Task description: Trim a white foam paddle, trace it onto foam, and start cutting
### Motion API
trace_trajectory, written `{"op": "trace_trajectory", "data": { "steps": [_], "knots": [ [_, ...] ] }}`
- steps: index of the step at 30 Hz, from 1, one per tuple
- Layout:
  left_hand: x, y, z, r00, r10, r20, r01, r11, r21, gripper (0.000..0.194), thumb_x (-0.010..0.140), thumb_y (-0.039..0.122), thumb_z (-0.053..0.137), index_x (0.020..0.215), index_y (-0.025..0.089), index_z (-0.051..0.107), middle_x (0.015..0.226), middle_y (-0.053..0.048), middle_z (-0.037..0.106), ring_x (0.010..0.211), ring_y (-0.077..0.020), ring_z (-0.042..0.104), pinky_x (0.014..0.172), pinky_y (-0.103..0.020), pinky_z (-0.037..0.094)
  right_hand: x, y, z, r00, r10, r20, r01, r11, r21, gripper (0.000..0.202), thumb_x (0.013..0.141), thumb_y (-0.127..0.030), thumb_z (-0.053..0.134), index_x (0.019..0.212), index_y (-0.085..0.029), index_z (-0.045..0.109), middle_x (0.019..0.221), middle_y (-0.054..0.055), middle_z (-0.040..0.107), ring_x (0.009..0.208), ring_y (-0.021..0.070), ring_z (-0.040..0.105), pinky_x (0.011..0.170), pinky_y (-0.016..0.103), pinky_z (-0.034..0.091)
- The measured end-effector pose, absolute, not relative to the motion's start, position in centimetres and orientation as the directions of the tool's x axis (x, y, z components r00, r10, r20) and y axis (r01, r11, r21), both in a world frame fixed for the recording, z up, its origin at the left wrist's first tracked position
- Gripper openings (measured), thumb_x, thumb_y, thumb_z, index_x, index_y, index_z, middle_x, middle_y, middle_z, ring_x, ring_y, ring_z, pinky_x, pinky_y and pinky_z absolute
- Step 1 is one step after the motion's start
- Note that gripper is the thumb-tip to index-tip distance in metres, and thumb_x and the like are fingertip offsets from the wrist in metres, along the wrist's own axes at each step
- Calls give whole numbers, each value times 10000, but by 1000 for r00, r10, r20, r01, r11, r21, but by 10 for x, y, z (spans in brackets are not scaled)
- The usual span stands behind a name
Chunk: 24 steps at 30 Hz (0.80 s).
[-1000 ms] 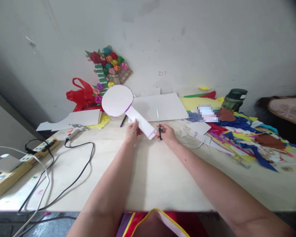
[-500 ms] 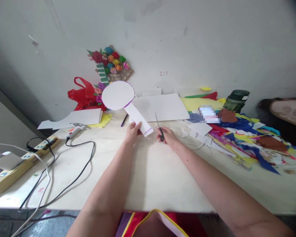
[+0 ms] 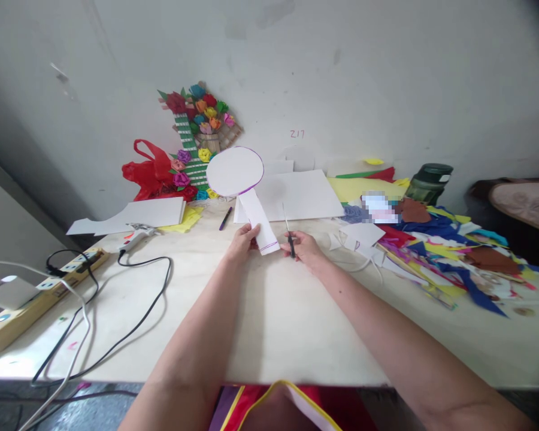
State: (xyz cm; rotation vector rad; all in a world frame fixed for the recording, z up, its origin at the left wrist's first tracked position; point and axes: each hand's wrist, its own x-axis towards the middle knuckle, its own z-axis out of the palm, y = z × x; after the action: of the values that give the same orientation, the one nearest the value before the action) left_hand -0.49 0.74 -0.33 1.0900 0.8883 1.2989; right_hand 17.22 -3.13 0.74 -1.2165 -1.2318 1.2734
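A white paddle-shaped paper cutout [image 3: 235, 172], with a round head and a straight handle, is outlined partly in purple. My left hand [image 3: 244, 241] pinches its handle at the left edge and holds it tilted above the table, head up and to the left. Purple lines cross the handle's lower end. Just right of that end, my right hand [image 3: 303, 248] is closed round the black handles of a pair of scissors [image 3: 291, 240], whose blades point away from me. The scissors and the cutout look apart.
White sheets [image 3: 309, 194] and a purple-black pen [image 3: 225, 218] lie behind my hands. Colourful scraps [image 3: 458, 257] and a green bottle [image 3: 430, 181] are on the right. A glue gun [image 3: 137, 237], its black cord and a power strip [image 3: 67, 281] sit left. Paper flowers [image 3: 206, 114] stand against the wall.
The cutout has swung to the right and stands more upright, its round head now further right. My left hand has shifted slightly. The scissors remain in nearly the same place.
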Motion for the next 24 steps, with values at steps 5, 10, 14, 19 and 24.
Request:
{"op": "trace_trajectory", "data": {
  "steps": [5, 10, 14, 19, 24],
  "knots": [
    [-2, 4, 0, 126, 989, 84, -312, -41, 949, 321, 625, 376, 667, 812, 133, 574, 631, -42, 599, 485, -127, 546, 428, -234, 434, 167, -31, 9, -8, 1000, 7, -12, 7, -1000, 443, 526, -192, 721, 935, -157, 553, 553, -32, 559, 414, 83, 522, 326, 157, 284],
    [4, -7, 6, 311, 945, 103, -323, 3, 946, 348, 605, 285, 700, 862, 91, 569, 758, -83, 639, 601, -144, 588, 561, -260, 487, 165, -30, 12, 73, 996, 52, -38, 54, -998, 423, 534, -210, 704, 925, -150, 556, 550, -44, 558, 406, 72, 504, 363, 168, 335],
    [7, -9, 5, 386, 916, 108, -286, 8, 958, 359, 608, 264, 700, 882, 85, 554, 774, -98, 642, 579, -148, 588, 548, -270, 490, 167, -30, 10, 69, 996, 56, -44, 59, -997, 426, 556, -233, 688, 948, -153, 542, 568, -42, 566, 413, 70, 511, 347, 154, 298],
    [2, -3, 1, 332, 929, 166, -250, -83, 965, 317, 654, 278, 664, 893, 113, 539, 748, -63, 628, 557, -144, 593, 478, -223, 461, 171, -31, 8, -24, 1000, 15, 59, 16, -998, 436, 612, -350, 657, 993, -176, 533, 577, -30, 574, 414, 68, 509, 327, 146, 244],
    [-2, -1, 1, 316, 928, 196, -296, -100, 950, 318, 655, 272, 665, 894, 110, 531, 732, -57, 628, 556, -144, 593, 495, -231, 467, 175, -34, 11, -128, 992, 7, 184, 30, -982, 379, 663, -476, 581, 905, -185, 567, 554, -34, 535, 396, 47, 461, 330, 143, 257]
  ]
}}
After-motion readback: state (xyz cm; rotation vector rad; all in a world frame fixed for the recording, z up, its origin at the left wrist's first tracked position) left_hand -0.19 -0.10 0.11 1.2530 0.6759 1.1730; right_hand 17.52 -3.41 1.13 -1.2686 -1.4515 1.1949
